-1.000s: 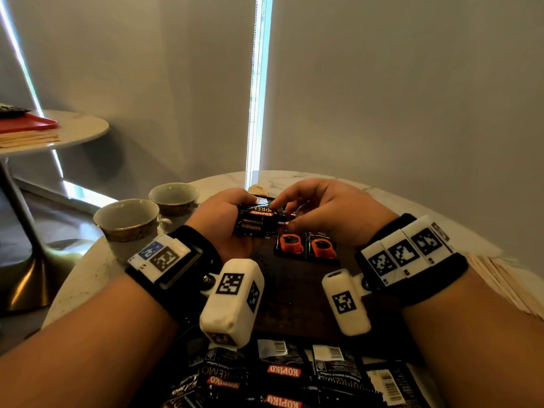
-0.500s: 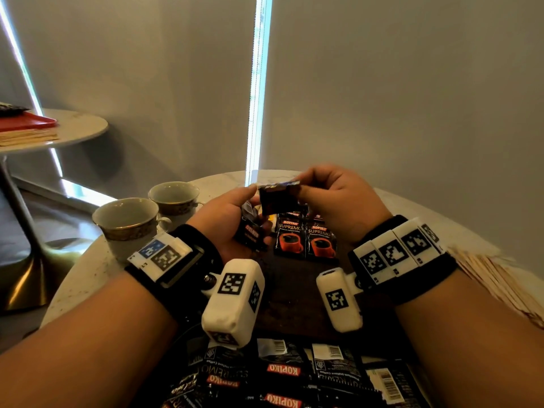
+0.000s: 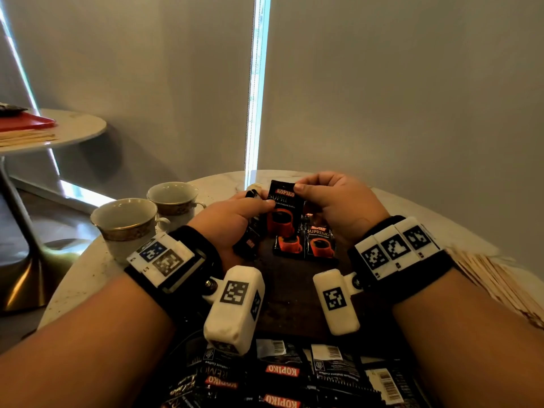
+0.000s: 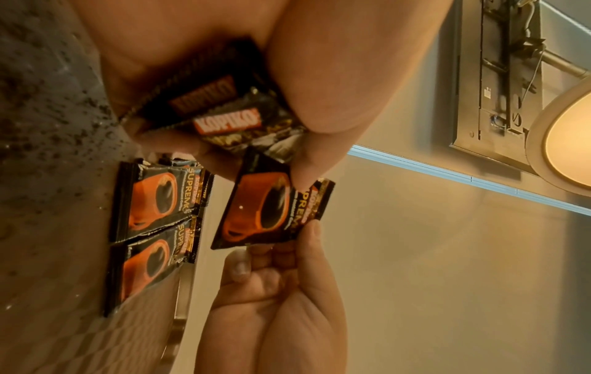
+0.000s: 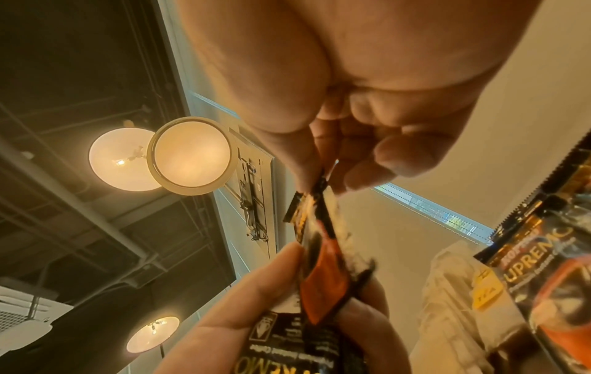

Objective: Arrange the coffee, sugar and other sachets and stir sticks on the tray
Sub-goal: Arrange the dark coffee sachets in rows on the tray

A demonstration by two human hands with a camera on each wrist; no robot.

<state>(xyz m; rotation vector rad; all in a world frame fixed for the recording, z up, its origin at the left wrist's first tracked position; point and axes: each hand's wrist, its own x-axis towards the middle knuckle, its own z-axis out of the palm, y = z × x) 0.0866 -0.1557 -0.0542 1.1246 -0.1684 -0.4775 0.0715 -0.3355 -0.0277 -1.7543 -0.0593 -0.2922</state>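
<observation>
1. Round marble desk (image 3: 76, 287) by grey blinds, a strip of daylight between them; a dark tray (image 3: 294, 298) sits at its middle.
2. Right hand (image 3: 338, 201) pinches one black Kopiko sachet (image 3: 282, 213) upright above the tray; the left thumb touches it.
3. Left hand (image 3: 232, 219) grips a small stack (image 4: 224, 113) of sachets.
4. Two sachets (image 3: 304, 245) lie side by side on the tray.
5. Two cups (image 3: 147, 213) to the left, stir sticks (image 3: 500, 284) to the right, loose sachets (image 3: 282, 375) nearest.

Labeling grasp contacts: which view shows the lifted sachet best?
Left wrist: the lifted sachet shows its whole printed face, pinched by both hands. Head shows its front, smaller, partly covered. Right wrist sees it edge-on, blurred.
</observation>
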